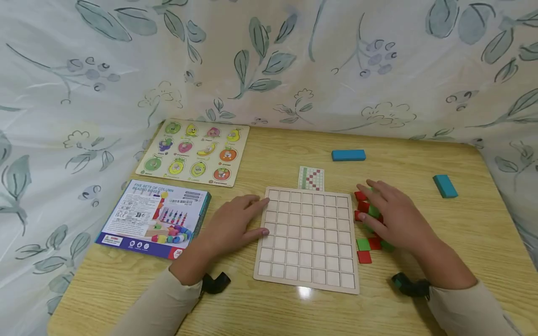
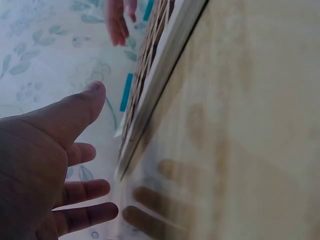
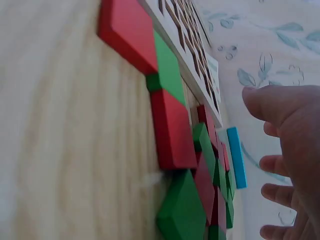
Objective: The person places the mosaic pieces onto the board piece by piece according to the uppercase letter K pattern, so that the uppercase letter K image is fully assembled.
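A wooden grid board [image 1: 308, 240] with square recesses lies between the two hands. My left hand [image 1: 235, 221] is at the board's left edge, thumb and fingertips close to the rim, fingers loosely spread and holding nothing. To the board's right lies a loose pile of red square tiles [image 1: 364, 257] and green square tiles [image 1: 363, 244]. Over that pile hovers my right hand [image 1: 397, 217], hiding part of it in the head view. The right wrist view shows its fingers [image 3: 277, 165] apart with nothing between them, above the green tiles [image 3: 182, 210] and red tiles [image 3: 172, 130].
A small pattern card [image 1: 311, 178] touches the board's top edge. Two blue blocks [image 1: 348, 155] lie at the back and right. On the left are a fruit puzzle board [image 1: 193, 151] and a beaded-toy box [image 1: 153, 219]. A patterned cloth [image 1: 269, 60] hangs behind the table.
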A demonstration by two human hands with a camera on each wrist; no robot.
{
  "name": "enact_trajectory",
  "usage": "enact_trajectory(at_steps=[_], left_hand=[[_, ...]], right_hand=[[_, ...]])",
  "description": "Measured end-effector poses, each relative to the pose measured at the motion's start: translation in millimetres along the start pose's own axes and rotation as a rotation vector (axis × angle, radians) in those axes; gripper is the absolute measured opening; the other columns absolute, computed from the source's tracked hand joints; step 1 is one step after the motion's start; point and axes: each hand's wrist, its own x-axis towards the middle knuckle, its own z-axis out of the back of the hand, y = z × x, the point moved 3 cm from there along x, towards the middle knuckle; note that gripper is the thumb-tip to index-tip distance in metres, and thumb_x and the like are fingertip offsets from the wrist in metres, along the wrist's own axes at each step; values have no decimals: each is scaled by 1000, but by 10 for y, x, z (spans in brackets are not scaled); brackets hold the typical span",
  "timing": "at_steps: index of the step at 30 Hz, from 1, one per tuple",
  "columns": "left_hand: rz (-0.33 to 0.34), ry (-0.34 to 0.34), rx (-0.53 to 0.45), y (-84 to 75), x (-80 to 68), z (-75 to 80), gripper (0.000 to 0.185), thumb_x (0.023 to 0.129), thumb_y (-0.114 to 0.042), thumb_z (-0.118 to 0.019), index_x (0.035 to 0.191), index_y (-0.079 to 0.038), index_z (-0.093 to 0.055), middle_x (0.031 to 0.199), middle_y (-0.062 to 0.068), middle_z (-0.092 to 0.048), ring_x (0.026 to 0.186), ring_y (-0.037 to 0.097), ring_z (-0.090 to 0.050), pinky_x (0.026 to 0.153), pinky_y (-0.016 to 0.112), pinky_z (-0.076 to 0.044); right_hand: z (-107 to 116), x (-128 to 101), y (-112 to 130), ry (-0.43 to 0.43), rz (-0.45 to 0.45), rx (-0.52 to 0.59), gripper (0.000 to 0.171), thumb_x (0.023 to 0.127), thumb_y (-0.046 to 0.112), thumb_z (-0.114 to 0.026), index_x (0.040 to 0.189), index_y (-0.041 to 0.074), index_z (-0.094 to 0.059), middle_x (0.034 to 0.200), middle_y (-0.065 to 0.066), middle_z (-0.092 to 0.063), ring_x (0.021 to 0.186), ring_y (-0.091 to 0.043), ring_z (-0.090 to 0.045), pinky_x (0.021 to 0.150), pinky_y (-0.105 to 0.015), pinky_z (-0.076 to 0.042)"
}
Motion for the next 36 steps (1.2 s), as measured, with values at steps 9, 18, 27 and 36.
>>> enact_trajectory(at_steps=[9,18,27,36], left_hand=[[-4,-57,-78,48,25,-103,64,102,-48,-72,156,-16,-58,139,7,-62,128,28,-58,108,49,-48],[4,-117,-196,108,26,-182,53,100,-39,-77,146,-15,-66,134,6,-65,124,28,-59,106,50,-48],[13,-152,-277,187,25,-257,46,97,-33,-82,139,-17,-71,129,2,-67,120,25,-59,103,48,-50],[8,-179,-328,237,43,-306,45,94,-30,-85,135,-17,-74,127,2,-68,117,24,-58,101,47,-49]], right_hand=[[-51,61,-221,-1,-33,114,65,104,23,-71,161,7,-45,159,-27,-43,141,-55,-40,105,-75,-39],[-77,124,-398,-34,-68,163,47,104,13,-69,149,3,-59,147,-25,-55,135,-53,-47,104,-74,-40],[-81,195,-510,-11,-104,278,36,104,9,-69,140,6,-68,136,-20,-62,129,-46,-51,101,-70,-39],[-121,244,-597,-33,-134,308,29,105,7,-67,133,6,-72,127,-17,-64,115,-36,-55,92,-51,-42]])
